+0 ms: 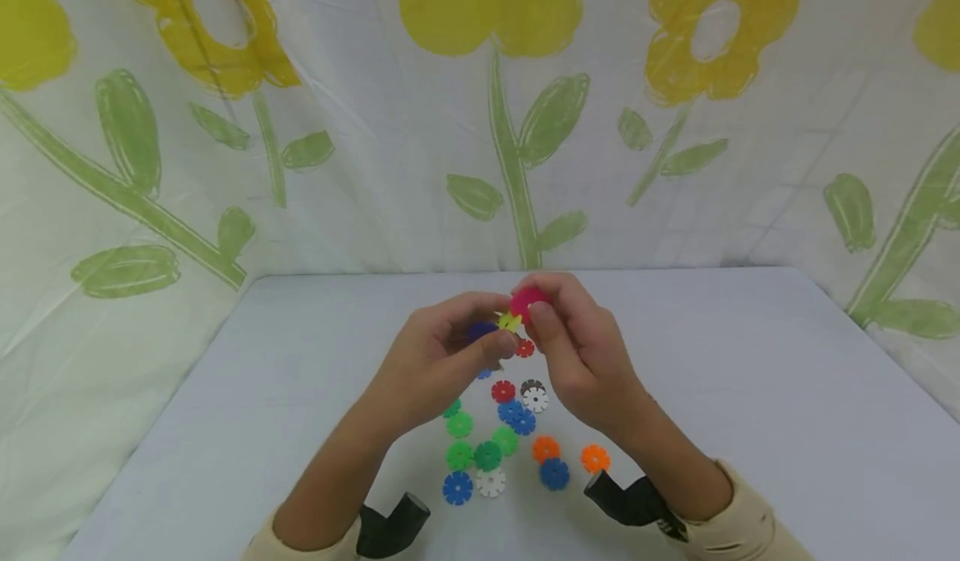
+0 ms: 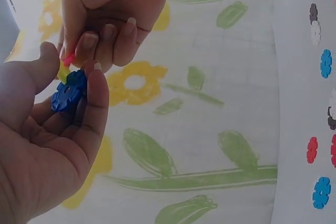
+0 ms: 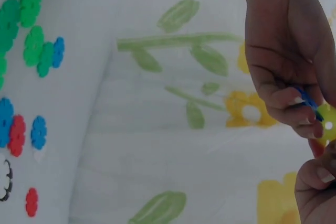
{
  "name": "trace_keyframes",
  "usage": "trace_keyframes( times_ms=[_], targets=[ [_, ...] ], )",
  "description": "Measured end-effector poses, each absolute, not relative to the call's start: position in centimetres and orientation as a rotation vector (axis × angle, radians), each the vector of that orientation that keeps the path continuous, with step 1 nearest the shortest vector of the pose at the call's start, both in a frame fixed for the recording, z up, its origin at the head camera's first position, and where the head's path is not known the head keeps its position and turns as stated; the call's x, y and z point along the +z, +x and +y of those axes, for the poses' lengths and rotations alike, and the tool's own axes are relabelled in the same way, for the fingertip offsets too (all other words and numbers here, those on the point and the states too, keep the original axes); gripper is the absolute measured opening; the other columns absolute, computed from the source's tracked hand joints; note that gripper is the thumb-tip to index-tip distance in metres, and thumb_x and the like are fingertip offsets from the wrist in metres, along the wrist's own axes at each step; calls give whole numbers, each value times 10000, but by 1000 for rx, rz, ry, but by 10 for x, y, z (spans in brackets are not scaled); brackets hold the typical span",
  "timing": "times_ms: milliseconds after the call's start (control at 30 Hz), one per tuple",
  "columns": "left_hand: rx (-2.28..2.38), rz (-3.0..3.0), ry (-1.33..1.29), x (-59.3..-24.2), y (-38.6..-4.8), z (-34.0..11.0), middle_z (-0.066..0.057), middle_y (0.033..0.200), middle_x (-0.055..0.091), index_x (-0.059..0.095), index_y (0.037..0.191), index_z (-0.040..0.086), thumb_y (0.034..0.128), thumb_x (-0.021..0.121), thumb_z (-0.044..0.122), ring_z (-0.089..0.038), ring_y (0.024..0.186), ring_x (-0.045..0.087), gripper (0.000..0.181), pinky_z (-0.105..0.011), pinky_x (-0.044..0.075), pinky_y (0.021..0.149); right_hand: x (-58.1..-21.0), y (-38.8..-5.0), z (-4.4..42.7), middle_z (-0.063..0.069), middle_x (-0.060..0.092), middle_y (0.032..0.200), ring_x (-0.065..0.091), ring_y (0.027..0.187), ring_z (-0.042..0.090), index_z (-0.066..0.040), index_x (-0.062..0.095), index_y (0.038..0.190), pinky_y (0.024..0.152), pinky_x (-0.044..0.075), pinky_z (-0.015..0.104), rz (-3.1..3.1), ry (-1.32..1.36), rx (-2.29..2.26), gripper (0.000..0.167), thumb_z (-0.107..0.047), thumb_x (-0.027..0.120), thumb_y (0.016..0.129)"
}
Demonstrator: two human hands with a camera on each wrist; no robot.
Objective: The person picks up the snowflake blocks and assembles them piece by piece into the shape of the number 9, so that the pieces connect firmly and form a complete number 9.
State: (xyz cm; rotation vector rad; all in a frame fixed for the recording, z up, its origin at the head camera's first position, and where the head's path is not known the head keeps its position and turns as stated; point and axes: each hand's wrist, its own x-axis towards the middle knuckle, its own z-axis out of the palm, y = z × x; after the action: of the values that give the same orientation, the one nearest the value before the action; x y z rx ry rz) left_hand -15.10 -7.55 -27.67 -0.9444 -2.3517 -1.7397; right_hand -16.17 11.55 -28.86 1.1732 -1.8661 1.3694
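Yellow disc (image 1: 509,322) between both hands (image 1: 435,361)

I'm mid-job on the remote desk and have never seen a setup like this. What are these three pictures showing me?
There is no machine: you see a person's left hand and right hand, both bare. The large picture comes from a head-worn camera looking forward and down. The other two come from a camera on each wrist, so the scene looks turned sideways. On the white table lie loose notched discs: green, blue, red, orange, white. The left hand holds a dark blue disc, the right pinches a pink disc, with a yellow disc between. Whether they are joined is unclear.
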Motion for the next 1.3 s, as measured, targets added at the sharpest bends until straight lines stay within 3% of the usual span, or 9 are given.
trace_keyframes(
  times_ms=[700, 1033, 1300],
  targets=[
    [-1744, -2296, -913, -282, -151, -66, -5, 910, 706, 689, 1233, 45, 962, 681, 114, -143, 788, 676, 279, -348, 596, 736, -301, -161, 104, 67, 527, 846, 468, 641, 203, 73, 541, 1154, 513, 439, 239, -1763, 1021, 1447, 183, -39, 446, 1046],
    [-1699, -2339, -881, -281, -149, -66, 2, 921, 710, 696, 1239, 74, 963, 692, 162, -130, 793, 675, 290, -355, 597, 746, -298, -163, 109, 72, 538, 862, 462, 634, 156, 63, 544, 1147, 533, 465, 255, -1834, 1094, 1442, 156, 26, 453, 1025],
    [-1670, -2383, -889, -279, -155, -76, 34, 1001, 727, 723, 1177, 118, 984, 665, 236, -115, 884, 691, 233, -334, 591, 774, -291, -165, 119, -22, 530, 792, 463, 610, 111, -35, 534, 1208, 523, 482, 262, -2051, 1233, 1438, 248, 85, 505, 993]
  ],
)
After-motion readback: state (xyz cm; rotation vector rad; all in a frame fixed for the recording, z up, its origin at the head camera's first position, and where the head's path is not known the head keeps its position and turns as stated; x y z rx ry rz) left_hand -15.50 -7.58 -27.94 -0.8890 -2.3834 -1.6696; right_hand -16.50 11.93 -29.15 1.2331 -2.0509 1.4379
